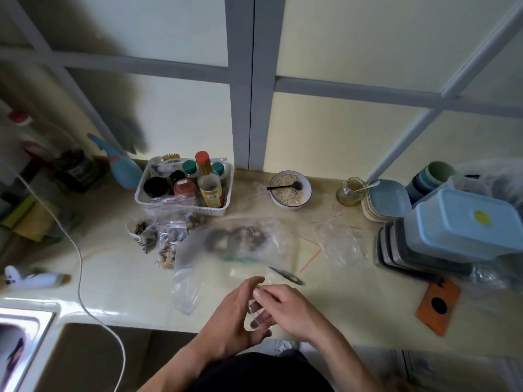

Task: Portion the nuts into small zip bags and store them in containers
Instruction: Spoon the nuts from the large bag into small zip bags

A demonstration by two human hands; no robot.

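Now I hold a small clear plastic zip bag [259, 315] at the counter edge, pinched between my left hand [240, 315] and right hand [285, 306]. I think I'm opening it; next, nuts from the big clear bag [237, 244].

A basket of spice bottles [184, 185] stands at the back of the counter [119, 281]. Just before the basket lie filled nut bags [158, 239]. To its right stands a bowl [290, 189] with a spoon [283, 187] in it; farther right, a glass jar [350, 191], then stacked containers [441, 230] (at the counter's far right end). A large zip bag [226, 256] lies before the basket, to the right of the nut bags.
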